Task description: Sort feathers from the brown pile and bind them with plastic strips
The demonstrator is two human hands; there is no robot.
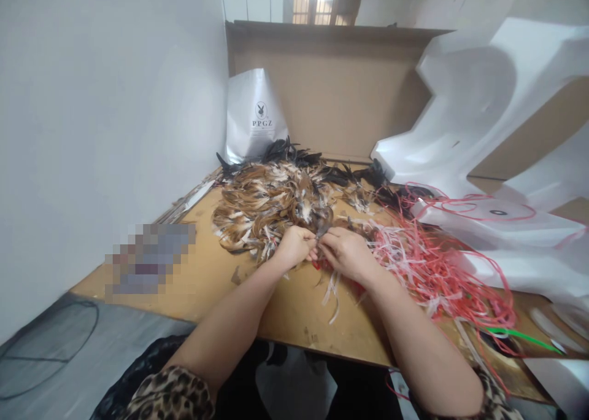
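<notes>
Close together over the middle of the table, my left hand (297, 246) and my right hand (347, 251) pinch at one spot. Between their fingertips is the base of a small feather bunch (324, 219), partly hidden by the fingers. A bit of red shows just below the fingertips. Beyond my hands lies a broad pile of brown and cream feathers (248, 208), with black feathers (294, 155) along its far side. White strips (332, 297) hang or lie below my right hand.
Red and white plastic strips (427, 266) heap up at my right, by white foam pieces (497, 220). A silvery-white bag (255, 119) leans before a cardboard panel (350, 94) at the back. A blurred-out flat item (151, 260) lies on the table's left, near the wall (115, 113).
</notes>
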